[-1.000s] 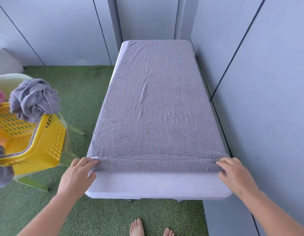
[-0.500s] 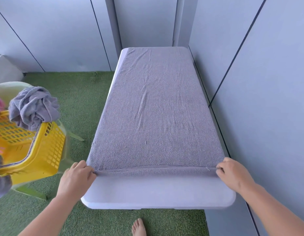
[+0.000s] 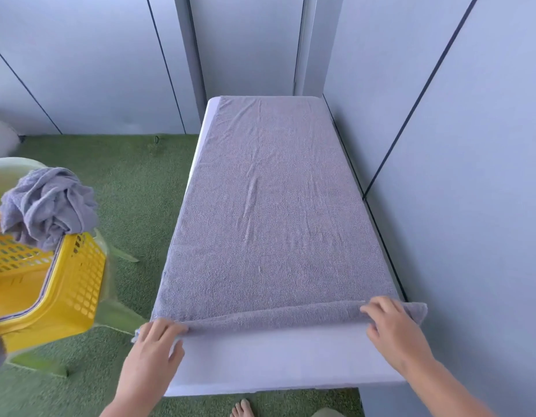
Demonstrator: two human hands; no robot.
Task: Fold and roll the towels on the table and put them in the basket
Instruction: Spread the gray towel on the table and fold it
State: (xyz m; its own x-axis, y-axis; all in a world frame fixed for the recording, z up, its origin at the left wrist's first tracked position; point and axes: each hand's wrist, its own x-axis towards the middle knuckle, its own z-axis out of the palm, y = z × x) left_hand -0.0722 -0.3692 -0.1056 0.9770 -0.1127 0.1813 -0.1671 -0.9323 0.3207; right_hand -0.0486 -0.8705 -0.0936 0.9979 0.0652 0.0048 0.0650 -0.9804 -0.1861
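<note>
well, the grey towel (image 3: pixel 269 221) lies spread flat down the length of the white worktop (image 3: pixel 275 356). its near edge is turned over into a low roll that runs from one hand to the other.

the left hand (image 3: pixel 154 344) grips the roll at its own end. its fingers are curled over the top of the cloth, and a bit of the towel's corner pokes out past them on the outer side. the right hand (image 3: pixel 393 329) holds the other end the same way, with the fingers bent over the roll and the thumb tucked under the fold. the towel's corner sticks out beyond that hand and past the worktop's edge. between the wrists and the roll there is a bare strip of worktop.

out to the side of the left hand, well apart from it, a yellow basket (image 3: pixel 77 284) with slotted walls sits tilted on a pale green plastic chair (image 3: pixel 119 317). a crumpled towel (image 3: pixel 47 206), grey like the first, is bunched on the basket's far rim, partly inside and partly spilling over it. the part of the basket's inside that shows is bare yellow plastic. the rest is cut off by the picture's edge.

green turf (image 3: pixel 134 182) covers the floor under the chair and beside the worktop. a bare foot (image 3: pixel 242 409) shows below the worktop's near end, between the two forearms.
</note>
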